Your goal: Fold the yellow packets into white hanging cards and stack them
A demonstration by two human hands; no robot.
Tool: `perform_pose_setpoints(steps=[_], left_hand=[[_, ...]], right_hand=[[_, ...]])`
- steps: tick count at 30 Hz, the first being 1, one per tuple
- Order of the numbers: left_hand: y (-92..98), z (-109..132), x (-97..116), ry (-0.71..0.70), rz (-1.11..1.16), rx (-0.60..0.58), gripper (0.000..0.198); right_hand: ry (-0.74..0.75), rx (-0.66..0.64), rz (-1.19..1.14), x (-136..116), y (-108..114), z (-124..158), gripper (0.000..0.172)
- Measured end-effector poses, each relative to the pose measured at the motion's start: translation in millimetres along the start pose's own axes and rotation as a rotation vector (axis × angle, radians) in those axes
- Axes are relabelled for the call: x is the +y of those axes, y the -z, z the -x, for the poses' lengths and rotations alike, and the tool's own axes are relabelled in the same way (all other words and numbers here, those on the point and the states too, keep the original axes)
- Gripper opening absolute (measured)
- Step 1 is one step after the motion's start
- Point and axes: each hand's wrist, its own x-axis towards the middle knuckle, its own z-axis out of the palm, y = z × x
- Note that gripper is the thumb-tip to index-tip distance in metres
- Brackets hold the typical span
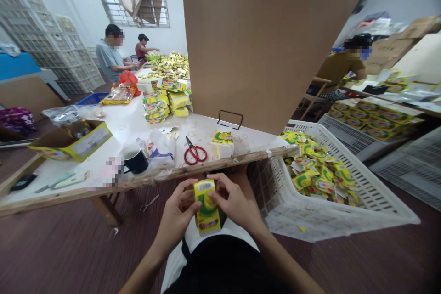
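Between both hands, above my lap, is a small yellow-and-green carton [207, 213] with a barcode near its upper end. My left hand [179, 209] grips its left side, thumb on the front face. From the right, my right hand [234, 201] holds the same carton, with the thumb pressed on its front and the fingers curled behind. Whether it is one carton or several held together, I cannot tell. Just beyond, at the table edge, stands a short stack of similar yellow-topped cartons [222, 144]. Red-handled scissors [195, 152] lie left of that stack.
A white plastic crate [330, 218] full of yellow packets [315, 170] stands at my right. On the wooden-edged table [134, 112] are a dark mug [137, 160], bundled cartons [155, 105], rubber bands and a tall cardboard sheet [262, 50]. Other people sit farther off.
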Motion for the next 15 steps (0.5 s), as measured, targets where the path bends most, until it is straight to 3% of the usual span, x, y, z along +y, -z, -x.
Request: perform_pose_setpoints(steps=[3,6,8,10,12,13,15], left_hand=[[-0.4,0,-1,-0.002,-0.019,-0.002,0.046],[-3.1,-2,-2,0.004,-0.064,-0.013,0.052],[-3.8,-3,-2,0.000,-0.096,0.019,0.063],[-3.2,-5,-2,-0.009,-0.108,0.064,0.072],[-2.8,-7,-3,-0.007,-0.101,0.087,0.071],[-3.1,-8,-3,-0.003,-0.102,0.086,0.068],[-4.8,-9,-4,0.003,-0.117,0.059,0.059]], right_hand=[[0.012,0.000,-0.095,-2,-1,2,0.024],[0.006,0.095,-0.095,1,11,1,0.017],[0.048,0.360,0.057,5,39,-5,0.016],[0.117,0.776,0.389,10,77,-17,0.017],[0.140,0.983,0.699,15,110,-34,0.026],[0.141,0.982,0.779,18,119,-44,0.028],[0.146,0.840,0.839,24,115,-68,0.029]])
